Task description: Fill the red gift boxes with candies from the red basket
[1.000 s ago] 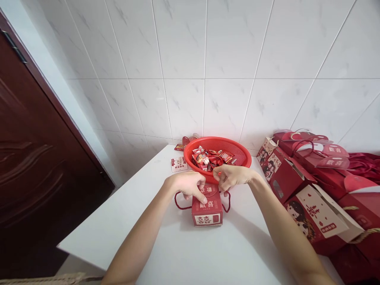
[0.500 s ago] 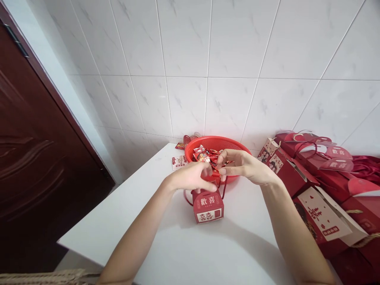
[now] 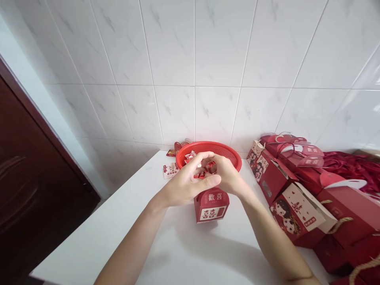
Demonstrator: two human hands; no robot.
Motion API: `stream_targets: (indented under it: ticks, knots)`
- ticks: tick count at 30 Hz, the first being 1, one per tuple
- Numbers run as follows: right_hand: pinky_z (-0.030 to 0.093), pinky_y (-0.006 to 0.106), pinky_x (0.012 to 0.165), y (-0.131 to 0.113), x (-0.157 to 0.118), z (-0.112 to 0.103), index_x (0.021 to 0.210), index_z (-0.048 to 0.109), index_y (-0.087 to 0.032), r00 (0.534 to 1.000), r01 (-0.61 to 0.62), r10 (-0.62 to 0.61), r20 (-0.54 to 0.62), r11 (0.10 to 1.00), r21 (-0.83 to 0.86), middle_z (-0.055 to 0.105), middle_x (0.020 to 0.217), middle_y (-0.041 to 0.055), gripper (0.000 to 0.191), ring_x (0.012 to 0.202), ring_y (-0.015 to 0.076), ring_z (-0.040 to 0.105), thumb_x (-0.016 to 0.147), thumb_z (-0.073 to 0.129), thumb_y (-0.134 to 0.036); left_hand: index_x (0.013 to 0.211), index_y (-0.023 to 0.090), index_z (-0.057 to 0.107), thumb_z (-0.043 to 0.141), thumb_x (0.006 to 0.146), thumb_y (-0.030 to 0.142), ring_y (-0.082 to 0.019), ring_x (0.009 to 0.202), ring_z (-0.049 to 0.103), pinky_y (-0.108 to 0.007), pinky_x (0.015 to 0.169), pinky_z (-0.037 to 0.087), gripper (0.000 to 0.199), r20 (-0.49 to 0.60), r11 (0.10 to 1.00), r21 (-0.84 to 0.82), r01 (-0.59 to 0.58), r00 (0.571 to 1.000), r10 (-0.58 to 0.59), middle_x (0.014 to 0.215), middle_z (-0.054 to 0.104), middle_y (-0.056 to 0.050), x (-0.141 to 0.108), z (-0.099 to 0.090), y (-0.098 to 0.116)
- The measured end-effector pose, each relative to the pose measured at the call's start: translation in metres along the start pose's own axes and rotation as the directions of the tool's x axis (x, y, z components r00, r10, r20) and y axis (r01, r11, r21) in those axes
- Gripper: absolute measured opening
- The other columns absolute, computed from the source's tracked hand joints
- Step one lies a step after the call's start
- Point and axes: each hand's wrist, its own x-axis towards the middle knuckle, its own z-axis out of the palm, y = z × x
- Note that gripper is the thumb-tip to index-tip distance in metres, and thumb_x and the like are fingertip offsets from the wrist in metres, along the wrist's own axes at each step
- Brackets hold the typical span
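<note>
On the white table (image 3: 166, 249), just in front of the red basket (image 3: 221, 148): small red box (image 3: 212, 209), below both hands. Cannot tell whether set down or lifted. Left hand (image 3: 182, 183) with thumb spread well off curved fingers; right hand (image 3: 228, 174) bent inward, fingertips mostly hidden. Cannot tell of any hold in either. Could tip or skew the box through an uneven pull. Could also scatter wrapped packets (image 3: 190, 156) by knocking the basket's near rim.
</note>
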Motion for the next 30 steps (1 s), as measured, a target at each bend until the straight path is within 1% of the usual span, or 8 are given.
stream_targets:
  ticks: [6, 9, 13, 16, 20, 24, 27, 30]
  knots:
    - [0.04, 0.029, 0.057, -0.022, 0.014, -0.012, 0.079, 0.055, -0.022, 0.99, -0.05, 0.016, -0.138, 0.967, -0.248, 0.065, 0.079, 0.0023, 0.012, 0.069, 0.0169, 0.057, 0.072, 0.053, -0.012, 0.142, 0.028, 0.046, 0.064, 0.091, 0.043, -0.032, 0.14, 0.045, -0.044, 0.108, 0.05, 0.056, -0.131, 0.996, 0.062, -0.062, 0.989, 0.069, 0.153, 0.044, -0.008, 0.001, 0.0, 0.005]
    - [0.045, 0.03, 0.063, -0.034, 0.028, -0.041, 0.077, 0.056, -0.021, 0.974, -0.002, -0.074, -0.213, 0.942, -0.337, 0.064, 0.08, 0.0039, 0.013, 0.077, 0.0197, 0.059, 0.072, 0.053, -0.01, 0.138, 0.027, 0.048, 0.064, 0.089, 0.047, -0.032, 0.143, 0.042, -0.045, 0.111, 0.048, 0.055, -0.264, 0.981, 0.151, -0.121, 0.952, 0.158, 0.153, 0.045, -0.007, 0.002, 0.0, 0.004]
    - [0.053, 0.032, 0.073, -0.059, 0.052, -0.103, 0.083, 0.061, -0.018, 0.939, 0.085, -0.224, -0.262, 0.886, -0.455, 0.063, 0.093, 0.0073, 0.013, 0.093, 0.023, 0.063, 0.073, 0.059, -0.01, 0.134, 0.025, 0.05, 0.066, 0.086, 0.052, -0.033, 0.141, 0.044, -0.051, 0.112, 0.045, 0.057, -0.39, 0.971, 0.201, -0.133, 0.898, 0.204, 0.149, 0.051, -0.01, 0.006, -0.002, -0.002]
    - [0.054, 0.03, 0.07, -0.087, 0.056, -0.155, 0.079, 0.063, -0.013, 0.899, -0.089, -0.167, -0.406, 0.835, -0.542, 0.063, 0.082, 0.0067, 0.01, 0.079, 0.0174, 0.065, 0.074, 0.06, -0.005, 0.131, 0.026, 0.053, 0.066, 0.085, 0.054, -0.034, 0.137, 0.048, -0.05, 0.108, 0.048, 0.055, -0.361, 0.976, 0.192, -0.1, 0.918, 0.165, 0.149, 0.051, -0.009, 0.009, -0.005, -0.005]
    - [0.048, 0.028, 0.068, -0.109, 0.035, -0.215, 0.093, 0.068, 0.0, 0.781, -0.349, -0.115, -0.613, 0.733, -0.583, 0.066, 0.083, 0.0106, 0.02, 0.073, 0.0128, 0.066, 0.079, 0.053, -0.001, 0.129, 0.025, 0.054, 0.067, 0.084, 0.053, -0.032, 0.136, 0.05, -0.045, 0.107, 0.05, 0.054, -0.278, 0.972, 0.232, -0.042, 0.954, 0.107, 0.145, 0.053, -0.009, 0.02, -0.007, -0.018]
    - [0.043, 0.029, 0.071, -0.098, 0.005, -0.262, 0.1, 0.068, 0.007, 0.69, -0.504, -0.124, -0.713, 0.624, -0.597, 0.068, 0.096, 0.0195, 0.027, 0.082, 0.0138, 0.068, 0.085, 0.049, -0.005, 0.127, 0.022, 0.054, 0.061, 0.086, 0.051, -0.03, 0.134, 0.052, -0.044, 0.109, 0.047, 0.051, -0.207, 0.946, 0.325, -0.008, 0.975, 0.079, 0.143, 0.054, -0.011, 0.039, -0.001, -0.053]
    - [0.043, 0.033, 0.079, -0.079, -0.017, -0.289, 0.099, 0.07, 0.002, 0.678, -0.602, -0.114, -0.726, 0.48, -0.638, 0.07, 0.103, 0.0236, 0.024, 0.095, 0.0184, 0.064, 0.084, 0.051, -0.001, 0.126, 0.021, 0.056, 0.055, 0.088, 0.046, -0.029, 0.131, 0.053, -0.047, 0.114, 0.041, 0.045, -0.136, 0.868, 0.496, 0.002, 0.988, 0.075, 0.138, 0.057, -0.012, 0.049, 0.007, -0.08]
    - [0.043, 0.035, 0.074, -0.056, -0.041, -0.308, 0.099, 0.072, -0.002, 0.679, -0.693, 0.013, -0.734, 0.342, -0.635, 0.069, 0.11, 0.0257, 0.024, 0.088, 0.0188, 0.059, 0.085, 0.052, -0.002, 0.128, 0.02, 0.058, 0.051, 0.09, 0.041, -0.031, 0.139, 0.045, -0.048, 0.117, 0.036, 0.044, -0.04, 0.755, 0.655, 0.041, 0.999, -0.019, 0.144, 0.052, -0.014, 0.05, 0.013, -0.094]
